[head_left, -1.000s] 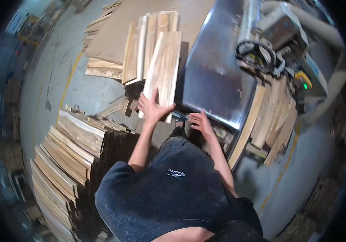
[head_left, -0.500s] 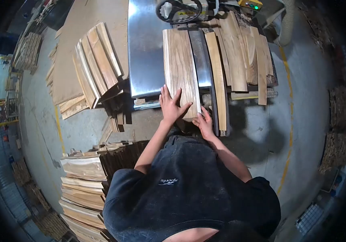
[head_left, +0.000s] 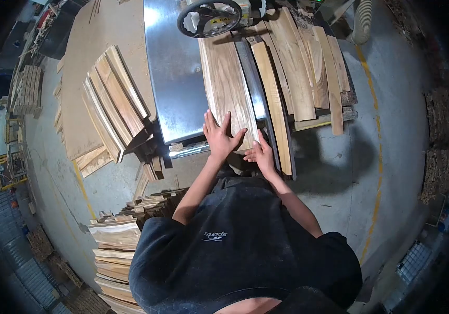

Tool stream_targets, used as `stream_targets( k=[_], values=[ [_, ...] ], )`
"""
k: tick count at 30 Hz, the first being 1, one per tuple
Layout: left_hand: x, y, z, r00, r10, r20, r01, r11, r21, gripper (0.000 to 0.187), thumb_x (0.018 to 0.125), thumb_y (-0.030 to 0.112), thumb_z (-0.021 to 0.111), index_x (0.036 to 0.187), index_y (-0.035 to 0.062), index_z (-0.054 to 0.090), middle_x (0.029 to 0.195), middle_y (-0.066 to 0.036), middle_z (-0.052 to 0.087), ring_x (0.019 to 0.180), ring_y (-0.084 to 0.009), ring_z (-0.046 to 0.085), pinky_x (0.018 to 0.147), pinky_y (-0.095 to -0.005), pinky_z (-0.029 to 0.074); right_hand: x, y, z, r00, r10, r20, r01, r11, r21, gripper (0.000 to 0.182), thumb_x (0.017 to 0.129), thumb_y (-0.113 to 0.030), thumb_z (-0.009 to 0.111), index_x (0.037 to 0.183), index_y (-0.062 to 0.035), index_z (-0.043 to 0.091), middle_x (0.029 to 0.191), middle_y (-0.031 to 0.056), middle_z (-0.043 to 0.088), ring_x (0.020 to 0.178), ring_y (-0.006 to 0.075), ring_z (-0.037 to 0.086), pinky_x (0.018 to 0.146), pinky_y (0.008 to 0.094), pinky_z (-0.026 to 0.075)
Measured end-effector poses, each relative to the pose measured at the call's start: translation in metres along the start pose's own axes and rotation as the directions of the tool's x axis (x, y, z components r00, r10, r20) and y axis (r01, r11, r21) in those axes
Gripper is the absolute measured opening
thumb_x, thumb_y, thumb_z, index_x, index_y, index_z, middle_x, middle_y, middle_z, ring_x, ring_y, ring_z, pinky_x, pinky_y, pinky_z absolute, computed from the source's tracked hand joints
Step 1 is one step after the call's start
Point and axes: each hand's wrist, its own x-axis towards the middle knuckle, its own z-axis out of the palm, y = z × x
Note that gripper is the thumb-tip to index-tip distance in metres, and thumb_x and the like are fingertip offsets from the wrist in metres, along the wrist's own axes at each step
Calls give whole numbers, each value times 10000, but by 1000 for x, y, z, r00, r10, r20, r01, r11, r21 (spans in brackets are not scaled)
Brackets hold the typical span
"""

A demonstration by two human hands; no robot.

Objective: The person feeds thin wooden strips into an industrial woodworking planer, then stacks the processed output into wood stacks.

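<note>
A wooden board [head_left: 228, 78] lies lengthwise on the shiny metal machine table [head_left: 174, 99], its far end close to a black handwheel [head_left: 208, 18]. My left hand [head_left: 221, 137] rests flat on the board's near part, fingers spread and thumb pointing right. At the near right corner, my right hand [head_left: 261, 156] touches the board's edge, with its index finger stretched along the side and the other fingers apart. A dark metal guide rail [head_left: 258, 94] runs along the board's right side. Beyond the rail lies a narrow wooden strip [head_left: 274, 104].
Several boards [head_left: 114, 94] lean together on a brown panel [head_left: 86, 47] to the left. More cut strips [head_left: 297, 68] lie right of the rail. A stack of boards [head_left: 114, 246] stands beside me at lower left. A ribbed hose [head_left: 363, 21] hangs at upper right.
The board has slid forward along the rail, its far end now reaching the handwheel. Both hands moved forward with it, and my right hand's fingers have spread. The camera view has shifted slightly.
</note>
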Motion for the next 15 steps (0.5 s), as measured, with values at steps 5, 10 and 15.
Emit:
stream_targets(
  k=[5, 10, 15],
  values=[
    [3, -5, -2, 1000, 10, 13, -10, 1000, -18, 780, 708, 581, 748, 1343, 164, 569, 1482, -383, 237, 1392, -521, 235, 1062, -614, 263, 2, 2, -1, 999, 12, 37, -14, 999, 33, 564, 1047, -233, 435, 1550, -211, 180, 816, 99, 680, 662, 179, 692, 581, 249, 541],
    [-11, -15, -6, 998, 50, 34, -49, 999, -17, 758, 705, 560, 757, 1342, 193, 571, 1483, -373, 250, 1390, -507, 250, 1084, -590, 234, -5, 18, -3, 996, 3, 87, 1, 999, -37, 571, 1047, -224, 434, 1550, -196, 165, 856, 105, 690, 691, 189, 705, 585, 246, 549],
    [-15, -13, -2, 999, 28, 21, -28, 999, 16, 762, 677, 599, 759, 1309, 205, 598, 1476, -352, 269, 1394, -486, 251, 1081, -597, 220, -12, 5, -1, 994, 28, 104, -27, 1000, -8, 606, 1043, -223, 441, 1556, -183, 123, 881, 128, 700, 720, 189, 706, 624, 256, 540]
  ],
)
